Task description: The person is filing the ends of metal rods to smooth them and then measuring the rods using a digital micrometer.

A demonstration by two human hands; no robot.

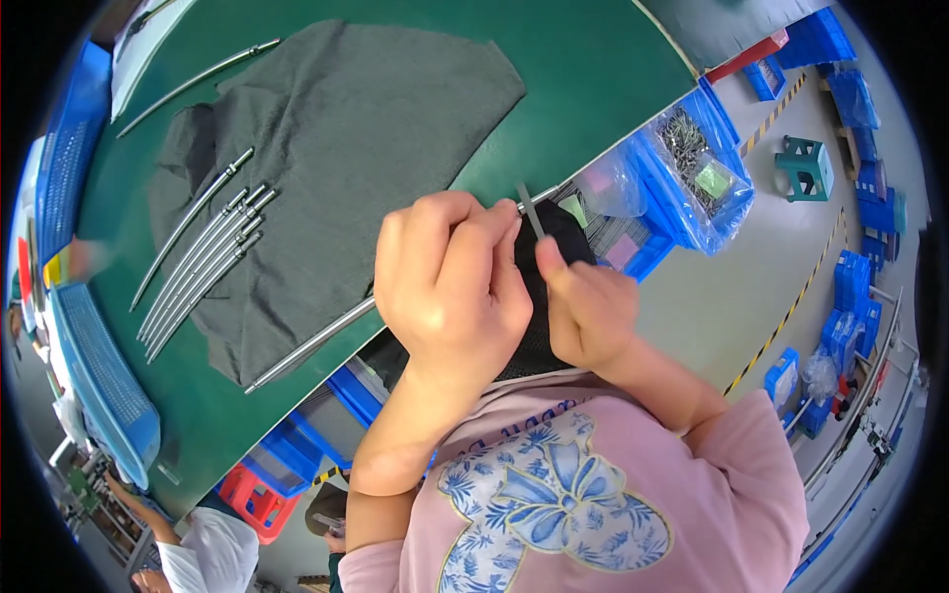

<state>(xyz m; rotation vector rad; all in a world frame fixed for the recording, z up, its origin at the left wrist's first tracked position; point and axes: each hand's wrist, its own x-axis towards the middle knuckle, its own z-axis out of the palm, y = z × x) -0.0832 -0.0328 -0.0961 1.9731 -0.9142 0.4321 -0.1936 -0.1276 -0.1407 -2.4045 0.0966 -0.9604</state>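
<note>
My left hand is closed around a long silvery metal rod. The rod slants across the near edge of the green table, its thin end at the lower left and its other end jutting past my left fingers. In my right hand, pinched under the thumb, is a thin flat grey strip. It crosses the rod's end just beyond my left fingertips. Several similar rods lie side by side on a dark grey cloth, left of my hands. Another rod lies farther back.
The green table carries the cloth. Beyond its right edge stands a blue bin with small metal parts in plastic. Blue baskets line the left side. A green stool and a red stool are on the floor. Another person sits lower left.
</note>
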